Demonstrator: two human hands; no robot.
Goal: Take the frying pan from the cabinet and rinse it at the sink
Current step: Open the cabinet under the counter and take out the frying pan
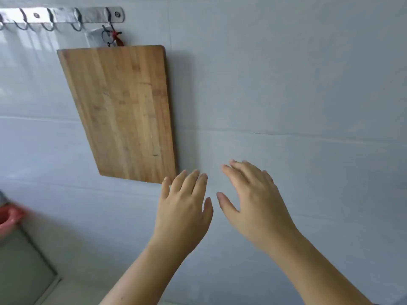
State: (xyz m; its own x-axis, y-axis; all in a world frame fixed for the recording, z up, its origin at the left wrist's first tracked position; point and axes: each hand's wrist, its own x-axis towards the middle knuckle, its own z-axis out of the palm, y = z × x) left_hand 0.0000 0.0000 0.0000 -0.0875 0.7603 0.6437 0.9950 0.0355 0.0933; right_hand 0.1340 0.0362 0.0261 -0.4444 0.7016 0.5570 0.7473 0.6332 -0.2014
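Two hands hover before the wall (286, 84): left hand (182, 208) beside right hand (253, 201), fingers (189, 179) straight, holding nothing. A board (123, 111) hangs off a hook rail (88, 16), up-left. Where the pan is I cannot tell.

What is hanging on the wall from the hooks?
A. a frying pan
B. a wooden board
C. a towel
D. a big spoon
B: a wooden cutting board hangs from the last hook of the metal hook rail, up and to the left of both empty hands; no pan, towel or spoon shows on it.
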